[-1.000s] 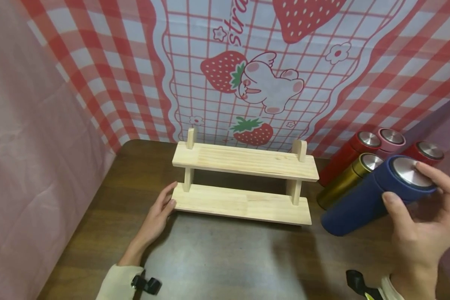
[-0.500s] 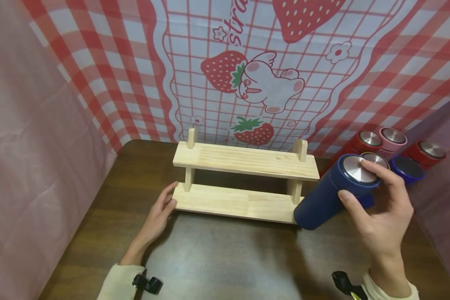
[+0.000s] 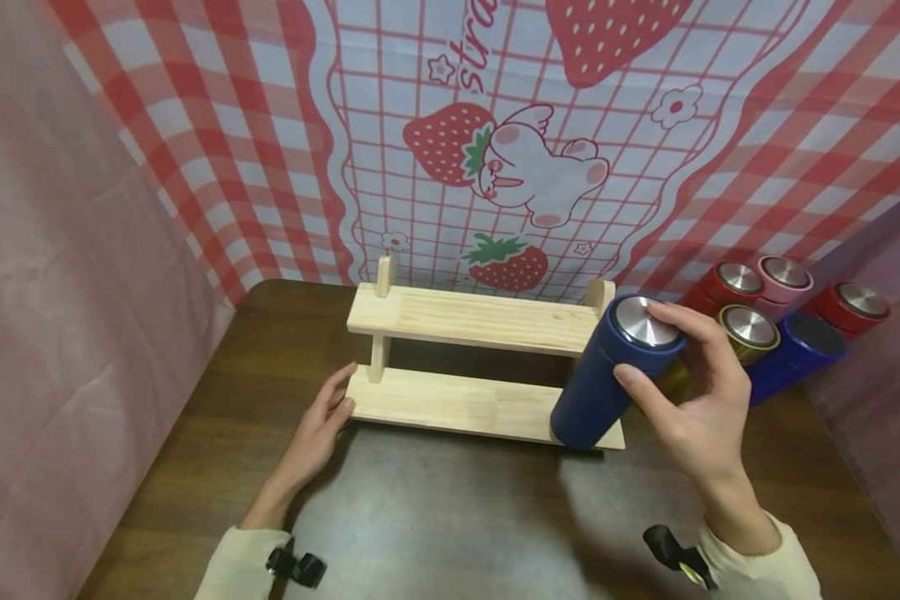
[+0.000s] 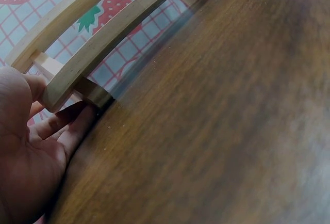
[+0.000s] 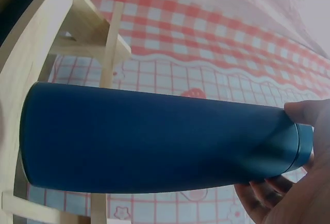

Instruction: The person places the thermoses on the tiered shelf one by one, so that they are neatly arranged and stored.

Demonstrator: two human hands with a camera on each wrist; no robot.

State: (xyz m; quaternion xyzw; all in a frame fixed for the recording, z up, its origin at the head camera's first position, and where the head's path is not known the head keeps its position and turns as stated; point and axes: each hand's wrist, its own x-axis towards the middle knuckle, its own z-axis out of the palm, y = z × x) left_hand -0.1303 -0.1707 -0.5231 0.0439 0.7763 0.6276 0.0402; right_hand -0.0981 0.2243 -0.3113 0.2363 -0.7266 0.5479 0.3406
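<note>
A two-tier light wooden rack (image 3: 427, 400) stands on the table near the printed cloth. At the left end of its lower board, my left hand (image 3: 324, 425) grips the edge; the left wrist view shows the thumb at the board's end and the fingers (image 4: 72, 123) beneath. My right hand (image 3: 693, 392) holds a dark blue thermos (image 3: 596, 375) around its upper part, fingers by the steel-topped lid. The thermos leans slightly, its base over the right part of the lower board. In the right wrist view the base is beside the board (image 5: 23, 64); whether they touch I cannot tell.
Behind my right hand stand several more thermoses: a red one (image 3: 720, 287), a pink one (image 3: 783, 279), a gold one (image 3: 750, 329), a bright blue one (image 3: 798, 354) and another red one (image 3: 847, 308). A strawberry-print cloth (image 3: 390, 167) hangs behind the brown table (image 3: 450, 517).
My right hand has carried the dark blue thermos leftward from beside the other thermoses to the rack's lower right end, more upright now. My left hand has stayed on the rack.
</note>
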